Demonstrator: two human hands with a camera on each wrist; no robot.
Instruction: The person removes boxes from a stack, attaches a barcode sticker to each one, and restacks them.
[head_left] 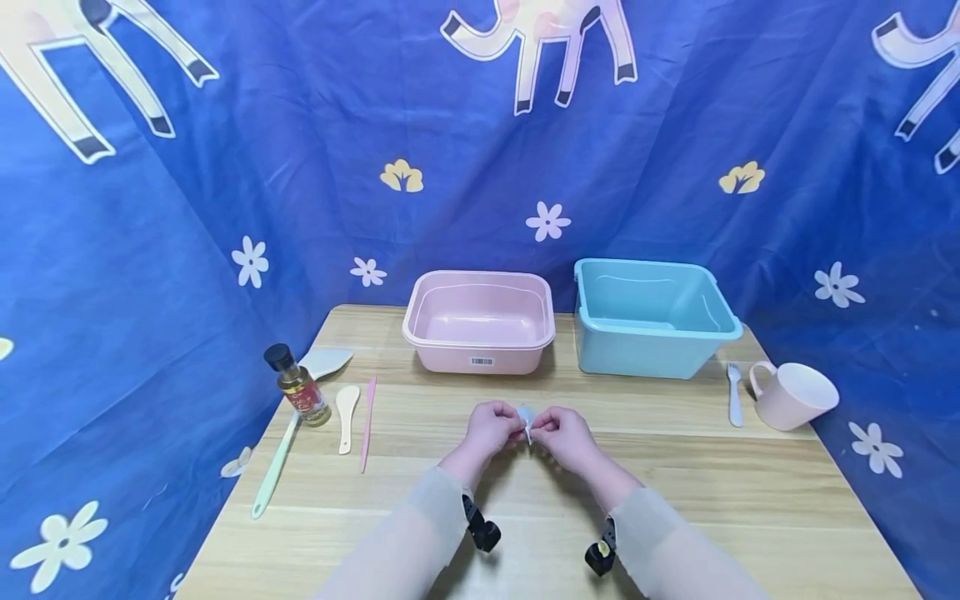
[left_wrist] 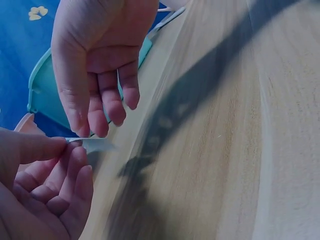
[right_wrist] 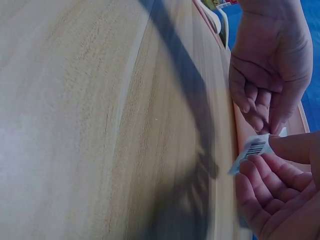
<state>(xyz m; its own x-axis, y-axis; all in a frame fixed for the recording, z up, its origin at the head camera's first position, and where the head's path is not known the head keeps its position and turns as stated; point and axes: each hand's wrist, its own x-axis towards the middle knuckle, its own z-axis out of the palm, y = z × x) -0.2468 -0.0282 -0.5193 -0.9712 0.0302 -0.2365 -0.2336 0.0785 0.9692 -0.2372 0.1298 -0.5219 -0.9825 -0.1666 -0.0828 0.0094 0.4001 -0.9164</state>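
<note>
A small pale barcode label point(head_left: 527, 414), thin and slightly see-through, is between both hands above the middle of the table. My left hand point(head_left: 492, 426) pinches one side of it between thumb and fingers. From the other side, the thumb and fingertips of my right hand point(head_left: 567, 436) pinch it too. In the right wrist view the black bars on the label point(right_wrist: 253, 149) face the camera. Seen in the left wrist view, the label point(left_wrist: 99, 144) sticks out edge-on past the left fingertips. Whether it is a sticker or a packet, I cannot tell.
Behind the hands stand a pink basin point(head_left: 480, 358) and a blue bin point(head_left: 645, 354). Leftward lie an oil bottle point(head_left: 303, 396), a spatula point(head_left: 273, 471), a white spoon point(head_left: 347, 408) and a pink knife point(head_left: 368, 429). A blue fork point(head_left: 734, 396) and a mug point(head_left: 795, 398) are rightward.
</note>
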